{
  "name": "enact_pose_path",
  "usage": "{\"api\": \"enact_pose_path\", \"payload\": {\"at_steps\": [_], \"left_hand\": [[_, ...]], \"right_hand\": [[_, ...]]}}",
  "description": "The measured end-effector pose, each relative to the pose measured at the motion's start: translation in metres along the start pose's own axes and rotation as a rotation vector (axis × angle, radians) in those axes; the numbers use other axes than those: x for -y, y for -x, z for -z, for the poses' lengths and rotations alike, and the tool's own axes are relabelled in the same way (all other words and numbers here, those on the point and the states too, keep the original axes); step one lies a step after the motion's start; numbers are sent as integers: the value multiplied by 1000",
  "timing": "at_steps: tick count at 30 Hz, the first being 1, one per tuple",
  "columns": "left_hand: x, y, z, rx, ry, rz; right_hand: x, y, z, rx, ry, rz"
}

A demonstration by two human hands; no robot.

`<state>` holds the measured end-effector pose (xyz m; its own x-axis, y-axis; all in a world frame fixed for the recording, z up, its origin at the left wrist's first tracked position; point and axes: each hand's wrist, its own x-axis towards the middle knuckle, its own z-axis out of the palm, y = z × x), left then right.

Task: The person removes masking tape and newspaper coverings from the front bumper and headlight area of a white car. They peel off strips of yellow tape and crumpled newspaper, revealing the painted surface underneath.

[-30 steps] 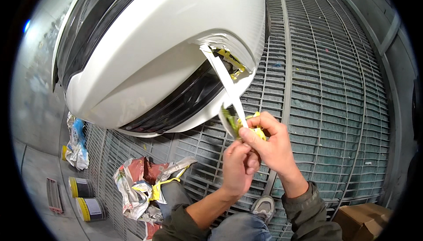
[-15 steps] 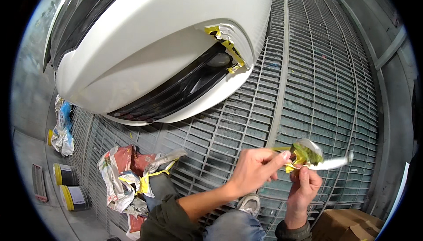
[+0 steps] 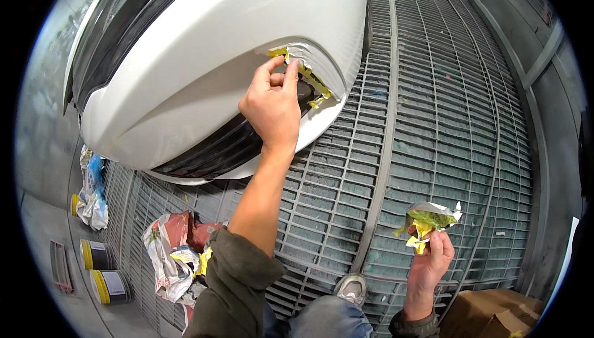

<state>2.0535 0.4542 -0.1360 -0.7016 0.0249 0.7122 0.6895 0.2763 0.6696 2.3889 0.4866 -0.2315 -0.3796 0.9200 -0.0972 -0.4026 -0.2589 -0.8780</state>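
My left hand [image 3: 272,103] reaches up to the white car bumper [image 3: 185,59], its finger and thumb closed at the upper end of a strip of yellow masking tape [image 3: 314,79]. The tape edges a patch of grey-white masking film [image 3: 325,66] beside a black grille [image 3: 223,149]; the hand hides part of that grille. Low on the right, my right hand [image 3: 431,260] grips a crumpled wad of masking paper and yellow tape [image 3: 431,219], held well away from the car above the floor grating.
Crumpled newspaper [image 3: 167,257] with yellow tape lies on the grating [image 3: 433,152] at left. Yellow-and-black cans [image 3: 111,286] stand along the left wall, near a paper-and-blue-plastic bundle [image 3: 94,189]. A cardboard box [image 3: 489,314] sits at lower right; my shoe [image 3: 351,288] is between.
My left hand has left the wad beside my right hand and moved up and left to the tape on the bumper. The right hand keeps the wad, nearly in place.
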Motion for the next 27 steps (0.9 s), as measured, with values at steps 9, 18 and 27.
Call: {"api": "enact_pose_path", "payload": {"at_steps": [9,18,27], "left_hand": [[4,45,-27,220,42,-221],[25,178,-12,633,152,104],[-33,237,45,1036,439,149]], "right_hand": [[-1,-4,-2,-22,44,-42],[-44,-39,25,49,208,-205],[-68,-64,-7,336,82,-535]]}}
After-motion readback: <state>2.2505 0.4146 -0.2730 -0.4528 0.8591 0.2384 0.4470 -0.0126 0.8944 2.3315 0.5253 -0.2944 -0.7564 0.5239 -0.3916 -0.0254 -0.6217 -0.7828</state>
